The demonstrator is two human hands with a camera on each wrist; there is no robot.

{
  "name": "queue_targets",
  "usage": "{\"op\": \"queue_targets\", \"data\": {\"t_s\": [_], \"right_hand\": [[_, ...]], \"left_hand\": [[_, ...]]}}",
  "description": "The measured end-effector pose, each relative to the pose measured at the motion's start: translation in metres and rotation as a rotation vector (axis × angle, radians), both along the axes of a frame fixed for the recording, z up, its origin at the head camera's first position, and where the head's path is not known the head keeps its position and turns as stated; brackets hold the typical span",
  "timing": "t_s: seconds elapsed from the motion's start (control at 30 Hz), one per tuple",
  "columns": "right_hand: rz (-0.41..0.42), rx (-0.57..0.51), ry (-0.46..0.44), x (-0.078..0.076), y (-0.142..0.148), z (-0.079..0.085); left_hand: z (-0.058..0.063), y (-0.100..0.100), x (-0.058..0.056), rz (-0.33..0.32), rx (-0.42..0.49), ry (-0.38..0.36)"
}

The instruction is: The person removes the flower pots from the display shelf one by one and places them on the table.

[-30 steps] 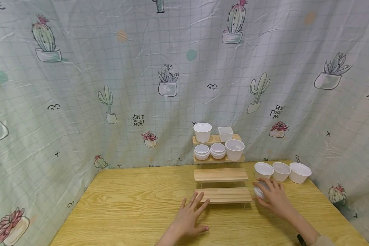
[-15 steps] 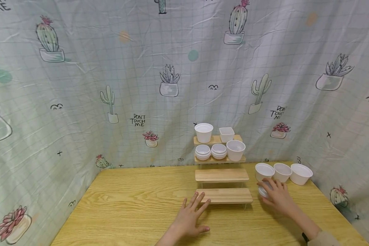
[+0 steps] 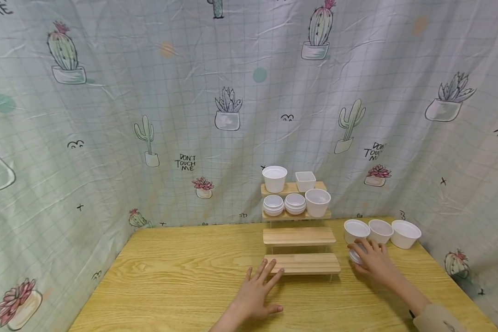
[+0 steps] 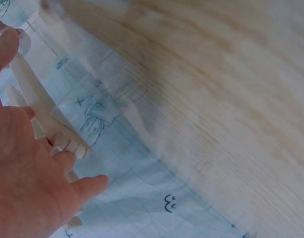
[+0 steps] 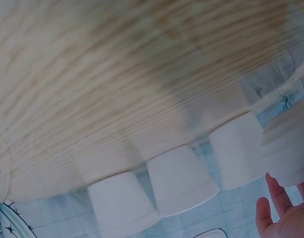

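Note:
A small round white pot (image 3: 356,254) is gripped by my right hand (image 3: 375,263), just right of the stand's lowest step. In the right wrist view the fingertips (image 5: 276,186) meet the side of this ridged pot (image 5: 290,144). My left hand (image 3: 253,295) has its fingers spread, their tips at the left end of the lowest wooden step (image 3: 307,263). On the second step from the top of the stand are two round pots (image 3: 273,205) and a taller cup (image 3: 317,203). A white cup (image 3: 274,179) and a square pot (image 3: 305,181) occupy the top step.
Three white pots stand in a row at the back right: a left one (image 3: 356,230), a middle one (image 3: 380,231) and a wide one (image 3: 405,234). A cactus-print curtain (image 3: 170,92) hangs around the wooden table (image 3: 170,272).
My right hand and the pot in it have shifted slightly right, away from the step's end. My left hand has stayed in place at the stand.

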State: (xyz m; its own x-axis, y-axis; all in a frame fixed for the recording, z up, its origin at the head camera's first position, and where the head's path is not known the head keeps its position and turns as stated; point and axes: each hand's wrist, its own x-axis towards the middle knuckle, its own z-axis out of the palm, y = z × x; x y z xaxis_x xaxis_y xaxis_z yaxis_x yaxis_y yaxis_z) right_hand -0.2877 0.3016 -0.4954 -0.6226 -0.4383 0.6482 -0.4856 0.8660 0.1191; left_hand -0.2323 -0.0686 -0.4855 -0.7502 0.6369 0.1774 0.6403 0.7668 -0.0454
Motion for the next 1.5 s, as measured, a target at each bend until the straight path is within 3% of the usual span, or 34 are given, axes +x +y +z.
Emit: {"op": "queue_targets", "data": {"t_s": [0.8, 1.5], "right_hand": [[-0.027, 0.058, -0.044, -0.007, 0.009, -0.009], [-0.034, 0.057, -0.023, -0.012, 0.012, -0.015]], "left_hand": [[0.006, 0.001, 0.003, 0.004, 0.004, -0.021], [0.005, 0.001, 0.003, 0.002, 0.012, -0.021]]}}
